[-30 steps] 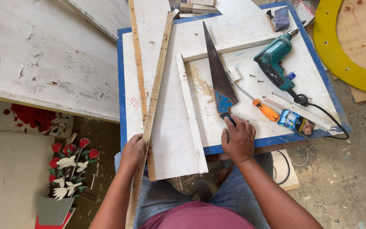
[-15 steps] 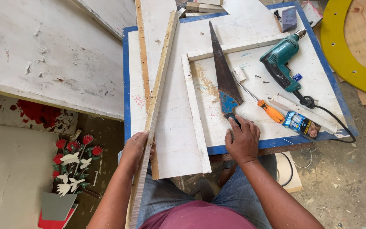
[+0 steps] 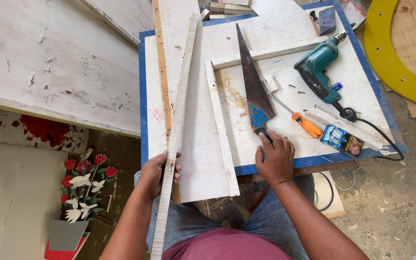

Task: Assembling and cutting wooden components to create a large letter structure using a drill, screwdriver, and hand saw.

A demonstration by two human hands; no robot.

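Note:
My left hand [image 3: 157, 174] grips a long thin wooden strip [image 3: 178, 110] that lies lengthwise over the white boards on the blue-edged table [image 3: 143, 110]. My right hand [image 3: 275, 159] rests at the table's near edge, its fingers over the blue handle of a hand saw [image 3: 251, 86]. The saw's dark blade points away from me, lying flat across a white L-shaped frame of battens [image 3: 220, 130].
A teal electric drill [image 3: 316, 72] with a black cable, an orange-handled screwdriver [image 3: 304, 123] and a small box [image 3: 340, 139] lie to the right. A big white board [image 3: 49, 67] stands left, a yellow ring [image 3: 386, 53] far right, painted flowers [image 3: 83, 185] below.
My right hand has slid slightly back along the saw handle towards the table edge. The view has shifted a little; my left hand keeps its hold on the strip.

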